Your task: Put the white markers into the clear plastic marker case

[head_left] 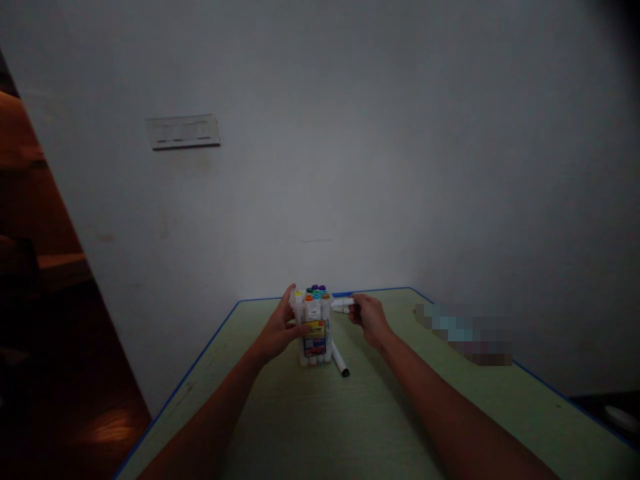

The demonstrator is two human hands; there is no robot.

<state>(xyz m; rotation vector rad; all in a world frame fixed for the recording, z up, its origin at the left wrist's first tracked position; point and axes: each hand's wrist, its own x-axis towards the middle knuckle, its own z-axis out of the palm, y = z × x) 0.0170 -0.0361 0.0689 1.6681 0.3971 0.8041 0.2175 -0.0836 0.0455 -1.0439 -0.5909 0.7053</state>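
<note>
A clear plastic marker case point(314, 340) stands upright on the table, filled with several white markers whose coloured ends show at the top. My left hand point(278, 328) grips the case from its left side, thumb across the yellow label at the front. On the other side, my right hand point(369, 316) pinches a white marker point(343, 303), held roughly level with its far end close to the case's upper right edge. Another white marker point(341, 360) with a dark end lies on the table just right of the case. Something white, partly hidden, shows beneath the held marker.
The pale green table point(280, 427) has a blue edge and meets a grey wall point(350, 167) at the back. A switch plate point(184, 132) is fixed to the wall at upper left. A blurred-out patch point(463, 333) covers something on the table's right side.
</note>
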